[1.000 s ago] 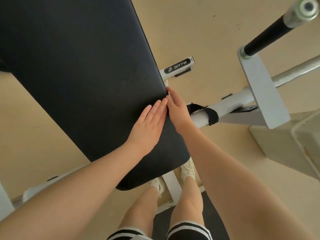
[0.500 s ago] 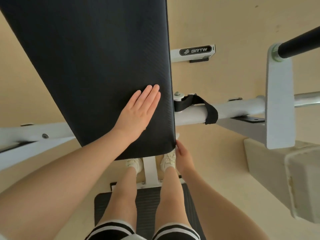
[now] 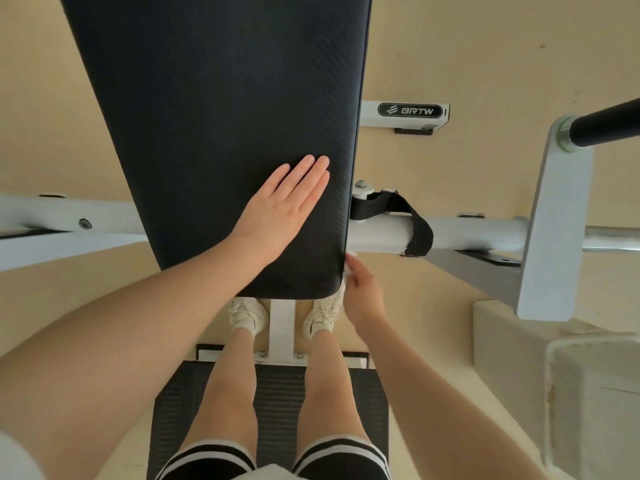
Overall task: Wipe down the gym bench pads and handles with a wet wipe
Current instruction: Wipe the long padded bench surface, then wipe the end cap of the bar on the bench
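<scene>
A: Why is the left hand (image 3: 282, 211) lying flat in the middle of the frame?

B: I'd say it steadies the black pad (image 3: 221, 133). The fingers are straight and pressed on the ribbed cover, holding nothing.

A: And the right hand (image 3: 363, 296)?

B: It's at the pad's lower right edge, fingers curled round a white wipe (image 3: 343, 271), which is pressed against the side wall there. Only a scrap of the wipe shows between hand and pad. Working the edge from the side suits that narrow face.

A: What about the handles?

B: A black handle (image 3: 606, 124) sticks in at the upper right, well apart from both hands.

A: The surroundings?

B: White frame tubes (image 3: 467, 233) cross the middle, a black strap (image 3: 420, 230) looped round one just right of the pad. The floor (image 3: 485, 46) is pale beige, with a ribbed dark mat (image 3: 277, 393) beneath the person's legs.
</scene>
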Demonstrator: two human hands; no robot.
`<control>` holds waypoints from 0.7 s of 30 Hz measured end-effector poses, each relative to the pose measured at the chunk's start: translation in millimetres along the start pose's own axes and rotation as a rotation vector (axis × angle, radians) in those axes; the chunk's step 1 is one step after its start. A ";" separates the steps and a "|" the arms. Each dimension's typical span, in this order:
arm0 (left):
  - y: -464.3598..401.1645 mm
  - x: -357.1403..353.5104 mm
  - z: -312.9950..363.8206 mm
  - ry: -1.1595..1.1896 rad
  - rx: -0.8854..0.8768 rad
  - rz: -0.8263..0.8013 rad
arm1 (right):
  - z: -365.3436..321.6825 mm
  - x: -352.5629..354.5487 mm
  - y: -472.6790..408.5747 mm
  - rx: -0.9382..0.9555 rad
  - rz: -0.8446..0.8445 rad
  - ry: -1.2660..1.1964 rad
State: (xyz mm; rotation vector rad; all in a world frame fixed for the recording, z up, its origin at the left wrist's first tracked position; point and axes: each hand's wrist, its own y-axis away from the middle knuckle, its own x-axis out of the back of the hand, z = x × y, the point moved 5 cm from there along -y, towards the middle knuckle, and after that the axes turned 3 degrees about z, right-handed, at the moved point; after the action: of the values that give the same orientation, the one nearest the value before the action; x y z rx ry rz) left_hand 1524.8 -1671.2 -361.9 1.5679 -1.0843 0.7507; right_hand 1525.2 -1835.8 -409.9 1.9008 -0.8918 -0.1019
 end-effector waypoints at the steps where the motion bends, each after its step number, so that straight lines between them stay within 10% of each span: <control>1: 0.0 3.0 0.5 0.022 0.000 0.000 | -1.4 6.7 -1.5 -0.023 -0.033 0.063; 14: 101.2 103.3 -103.2 1.266 0.390 -0.007 | -192.8 6.8 98.4 0.295 -0.358 0.108; 21: 205.4 89.9 -177.1 1.486 0.647 0.146 | -271.0 -79.1 152.0 0.449 -0.395 0.198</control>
State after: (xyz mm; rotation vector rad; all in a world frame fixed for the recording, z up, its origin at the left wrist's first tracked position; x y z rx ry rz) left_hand 1382.8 -1535.1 -154.6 0.8957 0.2036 2.0138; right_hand 1503.4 -1619.7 -174.1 2.4408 -0.4154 0.0561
